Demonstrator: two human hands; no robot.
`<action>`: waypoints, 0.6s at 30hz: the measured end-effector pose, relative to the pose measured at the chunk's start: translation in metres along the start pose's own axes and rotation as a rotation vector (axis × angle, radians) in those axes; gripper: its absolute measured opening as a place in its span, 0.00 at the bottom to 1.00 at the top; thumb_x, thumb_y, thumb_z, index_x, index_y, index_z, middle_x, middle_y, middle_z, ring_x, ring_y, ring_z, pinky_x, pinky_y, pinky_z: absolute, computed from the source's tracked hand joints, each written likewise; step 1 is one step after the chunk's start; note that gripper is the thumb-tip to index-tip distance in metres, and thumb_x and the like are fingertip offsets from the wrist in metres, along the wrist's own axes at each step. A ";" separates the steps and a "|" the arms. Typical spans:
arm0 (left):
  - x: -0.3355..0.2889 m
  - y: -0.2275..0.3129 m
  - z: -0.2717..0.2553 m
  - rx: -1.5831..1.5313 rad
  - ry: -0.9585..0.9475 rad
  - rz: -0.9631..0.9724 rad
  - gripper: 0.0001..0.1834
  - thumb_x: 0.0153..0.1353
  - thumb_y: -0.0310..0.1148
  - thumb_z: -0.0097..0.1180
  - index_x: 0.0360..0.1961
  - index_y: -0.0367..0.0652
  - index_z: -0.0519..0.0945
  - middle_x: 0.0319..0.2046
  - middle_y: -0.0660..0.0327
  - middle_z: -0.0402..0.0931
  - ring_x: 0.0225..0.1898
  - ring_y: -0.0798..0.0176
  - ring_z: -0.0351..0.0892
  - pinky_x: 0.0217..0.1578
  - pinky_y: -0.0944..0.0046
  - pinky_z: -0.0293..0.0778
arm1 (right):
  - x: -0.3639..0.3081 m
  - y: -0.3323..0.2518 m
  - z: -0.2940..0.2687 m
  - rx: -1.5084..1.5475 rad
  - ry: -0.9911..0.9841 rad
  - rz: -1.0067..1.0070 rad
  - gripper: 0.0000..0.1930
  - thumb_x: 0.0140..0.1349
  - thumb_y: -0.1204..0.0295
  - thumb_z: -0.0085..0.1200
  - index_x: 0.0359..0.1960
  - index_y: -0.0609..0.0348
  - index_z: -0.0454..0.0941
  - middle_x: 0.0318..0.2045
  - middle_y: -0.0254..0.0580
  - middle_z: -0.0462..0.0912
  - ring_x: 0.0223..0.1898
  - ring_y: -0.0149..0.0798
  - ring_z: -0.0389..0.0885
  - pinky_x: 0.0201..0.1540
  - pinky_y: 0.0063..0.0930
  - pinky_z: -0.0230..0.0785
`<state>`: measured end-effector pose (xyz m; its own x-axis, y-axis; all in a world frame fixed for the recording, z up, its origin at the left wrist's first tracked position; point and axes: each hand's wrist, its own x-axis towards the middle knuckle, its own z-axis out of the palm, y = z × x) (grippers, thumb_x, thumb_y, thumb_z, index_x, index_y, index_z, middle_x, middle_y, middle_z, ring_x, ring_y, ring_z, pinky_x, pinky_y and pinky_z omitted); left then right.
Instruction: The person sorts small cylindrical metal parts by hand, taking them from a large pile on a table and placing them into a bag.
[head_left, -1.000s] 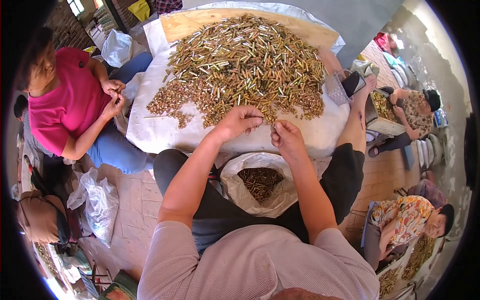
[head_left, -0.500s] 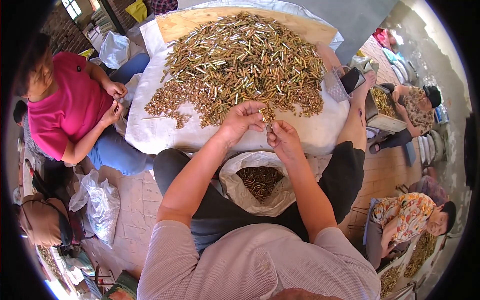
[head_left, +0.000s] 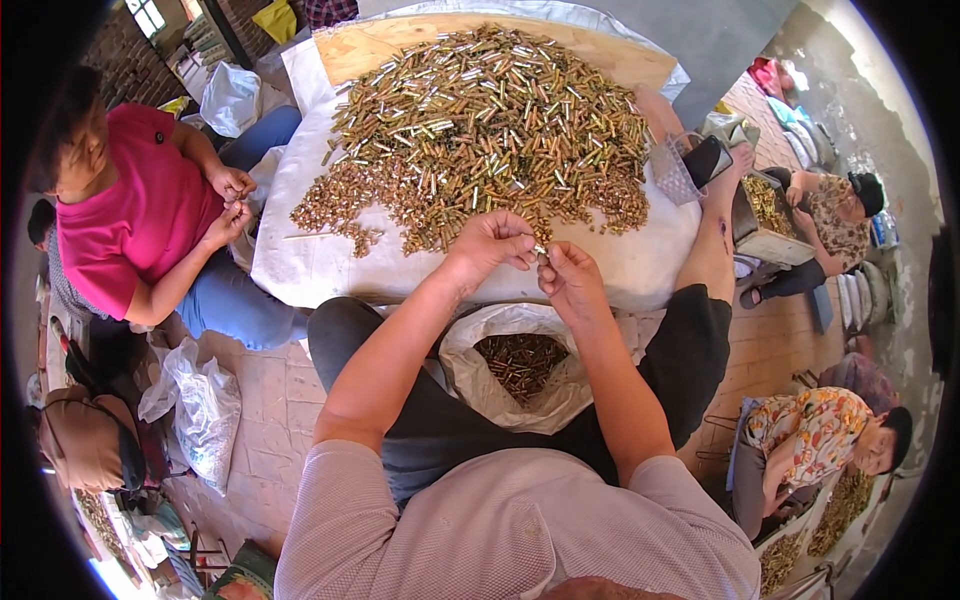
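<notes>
My L hand (head_left: pixel 494 243) & R hand (head_left: pixel 573 282) together pinch one small, shiny, silvery metal piece (head_left: pixel 541 250) b/w them, its long axis unclear.

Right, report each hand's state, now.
Left hand: closed, pinching a small, shiny, pale metal piece.
Right hand: closed on the same piece; whether it also holds another cannot be told.

The small pieces (head_left: pixel 490 120) look like glossy metal, the board (head_left: pixel 600 48) matt wood, the sack (head_left: pixel 465 355) crinkled plastic.
</notes>
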<state>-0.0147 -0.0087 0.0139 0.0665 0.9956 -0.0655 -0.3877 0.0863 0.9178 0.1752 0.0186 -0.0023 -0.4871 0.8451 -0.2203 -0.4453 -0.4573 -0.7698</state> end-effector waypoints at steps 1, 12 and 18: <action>0.000 0.000 0.000 0.000 0.001 0.000 0.07 0.62 0.25 0.62 0.39 0.36 0.79 0.30 0.59 0.82 0.32 0.66 0.84 0.32 0.67 0.82 | 0.000 0.000 0.000 0.000 -0.001 0.001 0.08 0.66 0.67 0.60 0.37 0.58 0.78 0.30 0.34 0.81 0.26 0.26 0.74 0.25 0.19 0.66; -0.002 -0.001 0.001 0.069 -0.023 -0.009 0.08 0.62 0.28 0.64 0.36 0.35 0.80 0.28 0.59 0.81 0.27 0.67 0.81 0.28 0.67 0.81 | -0.001 -0.003 -0.006 -0.059 -0.015 -0.016 0.08 0.65 0.68 0.60 0.37 0.58 0.78 0.29 0.34 0.79 0.25 0.25 0.74 0.24 0.19 0.65; -0.002 -0.009 0.002 -0.002 -0.005 -0.008 0.08 0.61 0.29 0.64 0.36 0.36 0.80 0.29 0.58 0.81 0.27 0.66 0.82 0.30 0.65 0.83 | -0.005 -0.004 0.008 -0.030 0.018 -0.030 0.08 0.65 0.67 0.60 0.36 0.57 0.77 0.28 0.32 0.78 0.24 0.24 0.72 0.24 0.19 0.64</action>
<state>-0.0096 -0.0116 0.0061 0.0739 0.9947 -0.0714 -0.3888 0.0947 0.9164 0.1736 0.0143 0.0062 -0.4601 0.8634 -0.2070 -0.4366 -0.4231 -0.7940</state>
